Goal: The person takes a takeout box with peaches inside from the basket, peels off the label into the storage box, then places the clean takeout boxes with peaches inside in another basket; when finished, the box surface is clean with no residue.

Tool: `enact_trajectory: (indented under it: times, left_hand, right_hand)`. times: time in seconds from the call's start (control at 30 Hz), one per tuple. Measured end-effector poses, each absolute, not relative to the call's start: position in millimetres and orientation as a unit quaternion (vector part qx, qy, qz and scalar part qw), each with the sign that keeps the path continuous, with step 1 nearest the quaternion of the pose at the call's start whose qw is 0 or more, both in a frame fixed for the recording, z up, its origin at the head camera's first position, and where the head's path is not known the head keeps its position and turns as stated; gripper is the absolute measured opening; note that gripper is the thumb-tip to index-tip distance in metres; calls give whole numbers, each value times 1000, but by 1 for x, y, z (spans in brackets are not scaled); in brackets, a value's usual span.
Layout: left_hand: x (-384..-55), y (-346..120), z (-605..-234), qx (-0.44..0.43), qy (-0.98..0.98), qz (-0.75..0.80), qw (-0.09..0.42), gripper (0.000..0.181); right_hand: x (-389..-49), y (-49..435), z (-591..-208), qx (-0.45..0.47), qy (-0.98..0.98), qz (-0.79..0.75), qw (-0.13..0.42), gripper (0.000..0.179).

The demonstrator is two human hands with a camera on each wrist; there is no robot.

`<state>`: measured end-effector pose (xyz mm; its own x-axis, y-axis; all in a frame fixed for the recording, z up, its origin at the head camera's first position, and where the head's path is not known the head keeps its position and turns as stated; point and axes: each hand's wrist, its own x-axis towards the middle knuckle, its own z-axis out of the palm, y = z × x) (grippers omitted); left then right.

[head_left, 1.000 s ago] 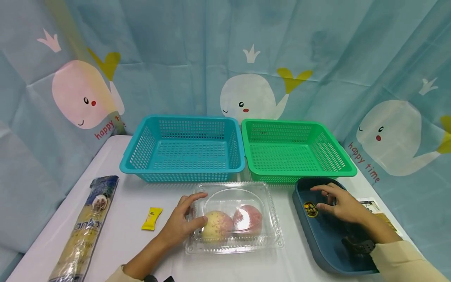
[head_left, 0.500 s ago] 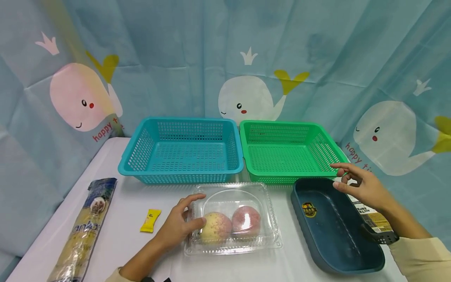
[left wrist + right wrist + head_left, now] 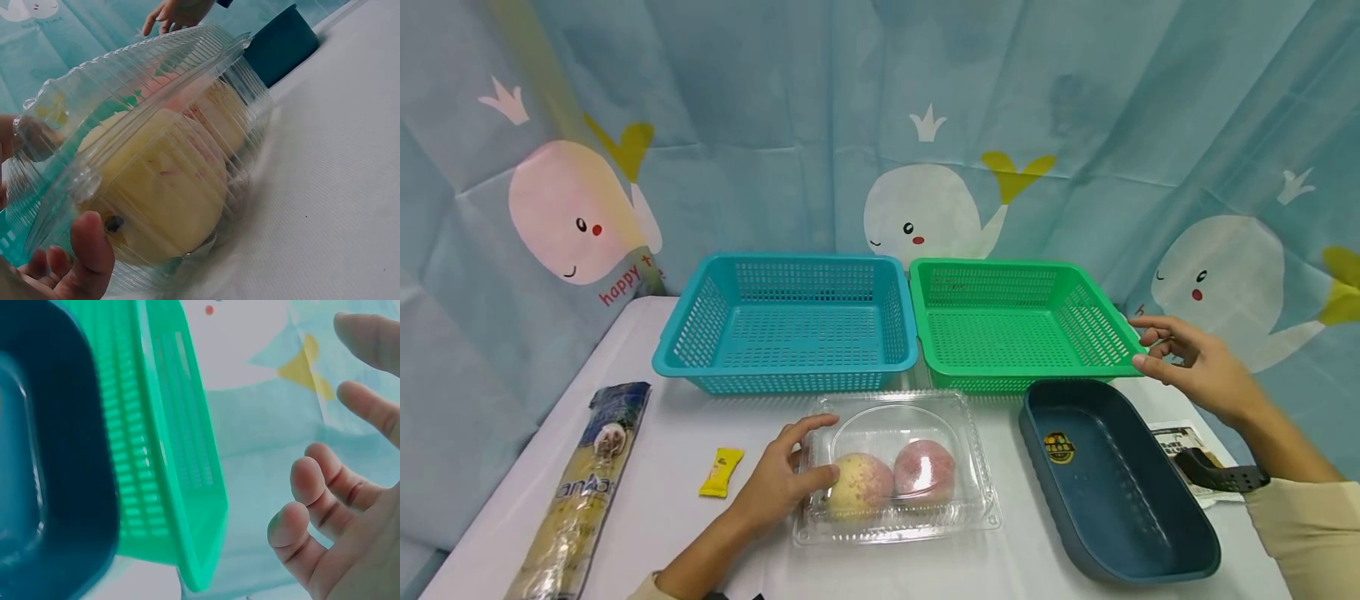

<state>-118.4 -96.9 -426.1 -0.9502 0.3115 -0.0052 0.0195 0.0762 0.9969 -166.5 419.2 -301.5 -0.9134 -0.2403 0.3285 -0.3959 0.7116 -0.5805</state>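
Observation:
In the head view my left hand grips the left end of a clear plastic clamshell box, thumb at its side and index finger over the lid. Inside the box sit two round fruits that look like peaches, one yellowish and one pink. My right hand hovers by the right rim of the green basket, its fingers loosely bent. The right wrist view shows that hand apart from the basket and holding nothing. Below it lies a dark blue tray.
A blue basket stands left of the green one, before a whale-print curtain. On the left lie a yellow wrapped packet and a long clear-and-blue bag. A printed packet is partly hidden behind the dark tray.
My right hand has moved from over the dark tray, up and right, to the green basket's right edge. The left hand stays on the clamshell box.

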Motion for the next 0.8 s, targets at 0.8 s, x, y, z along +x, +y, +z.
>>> enact_trajectory:
  times: [0.8]
  left_hand:
    - [-118, -98, -424, 118, 691, 700, 136, 60]
  right_hand:
    - [-201, 457, -330, 58, -947, 313, 48, 57]
